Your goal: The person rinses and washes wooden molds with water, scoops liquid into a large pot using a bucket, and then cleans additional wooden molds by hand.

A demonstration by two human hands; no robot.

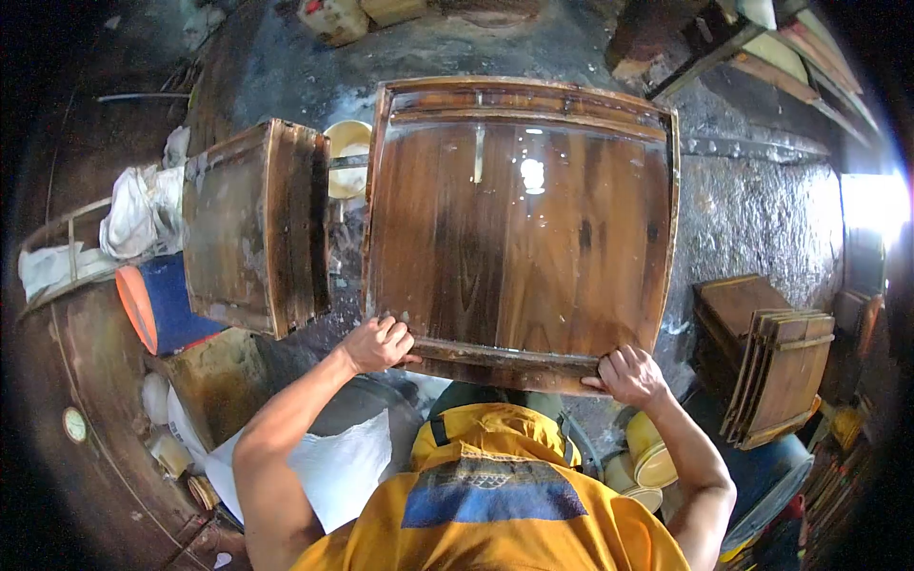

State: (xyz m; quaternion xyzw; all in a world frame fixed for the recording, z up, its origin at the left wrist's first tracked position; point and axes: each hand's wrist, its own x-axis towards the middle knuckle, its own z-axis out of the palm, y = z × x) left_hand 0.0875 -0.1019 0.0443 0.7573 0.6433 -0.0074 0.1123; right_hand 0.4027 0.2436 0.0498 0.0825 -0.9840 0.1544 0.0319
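As you look down past a yellow shirt, a large framed wooden panel fills the centre toward twelve o'clock, glossy with reflected light. Fingers curled, the left hand grips its near-left corner at seven o'clock, and the right hand grips its near-right corner at five; such a wide grip probably keeps the broad piece level. Between nine and ten o'clock, just beside it, a smaller wooden panel stands, perhaps set aside within reach. Near four, thin wooden boards lean together, apparently to save room. At eleven, a pale bucket sits between the two panels. The shirt bears a blue printed band; no lettering or brand is legible anywhere.
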